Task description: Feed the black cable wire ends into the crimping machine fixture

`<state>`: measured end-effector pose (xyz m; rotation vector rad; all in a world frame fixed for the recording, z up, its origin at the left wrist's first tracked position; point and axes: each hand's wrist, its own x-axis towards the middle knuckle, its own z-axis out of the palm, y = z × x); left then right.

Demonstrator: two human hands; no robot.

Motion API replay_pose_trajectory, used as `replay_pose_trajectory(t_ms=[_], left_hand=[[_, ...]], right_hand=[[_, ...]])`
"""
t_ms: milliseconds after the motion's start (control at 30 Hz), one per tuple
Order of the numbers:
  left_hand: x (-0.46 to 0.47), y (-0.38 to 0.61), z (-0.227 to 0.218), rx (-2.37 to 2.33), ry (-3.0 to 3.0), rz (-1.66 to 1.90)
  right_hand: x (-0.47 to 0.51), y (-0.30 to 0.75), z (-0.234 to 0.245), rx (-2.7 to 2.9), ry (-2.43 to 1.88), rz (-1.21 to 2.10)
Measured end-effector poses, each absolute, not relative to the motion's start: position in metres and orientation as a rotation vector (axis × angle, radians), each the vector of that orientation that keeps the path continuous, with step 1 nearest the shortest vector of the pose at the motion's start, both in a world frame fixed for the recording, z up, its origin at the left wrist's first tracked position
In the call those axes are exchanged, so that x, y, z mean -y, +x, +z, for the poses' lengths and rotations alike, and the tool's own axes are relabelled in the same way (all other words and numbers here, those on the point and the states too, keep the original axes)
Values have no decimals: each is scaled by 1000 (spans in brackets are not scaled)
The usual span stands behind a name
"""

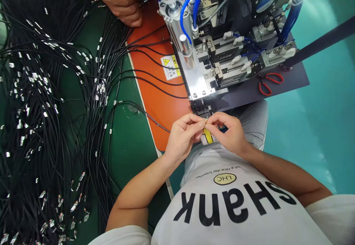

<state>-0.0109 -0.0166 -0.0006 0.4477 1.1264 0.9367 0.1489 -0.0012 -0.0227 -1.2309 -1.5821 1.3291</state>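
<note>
My left hand (185,132) pinches the end of a black cable (151,118), which runs in from the left over an orange mat. Right against it, my right hand (227,131) has thumb and forefinger closed at the cable's tip, on small details I cannot make out. Both hands meet just in front of a metal machine (194,78) with a row of cables going into its near side. Below the fingertips a yellow and white label (208,136) shows in part.
Bundles of black cables (91,101) with silvery ends cover the green table (130,138) at left. Another person's hands (122,1) work at the top. Red-handled scissors or snips (270,83) lie on the machine's dark base plate (294,78). A warning label (171,67) sits on the orange mat (158,104).
</note>
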Motion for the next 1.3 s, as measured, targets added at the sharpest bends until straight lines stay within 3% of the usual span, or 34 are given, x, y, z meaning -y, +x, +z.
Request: replay_pose_trajectory(t_ms=[300, 700, 900, 1067, 1300], left_hand=[[19, -12, -3, -1284, 611, 915], [19, -11, 0, -1273, 767, 908], [29, -8, -14, -1412, 1495, 1145], [18, -19, -18, -1373, 1818, 980], [-4, -29, -35, -1532, 2008, 898]], right_hand=[[-10, 168, -15, 1569, -1299, 1482], [-10, 157, -5, 1594, -1300, 1305], [-5, 161, -18, 1463, -1272, 1584], [-16, 168, -25, 1455, -1329, 1490], [-51, 168, -51, 1202, -1375, 1729]])
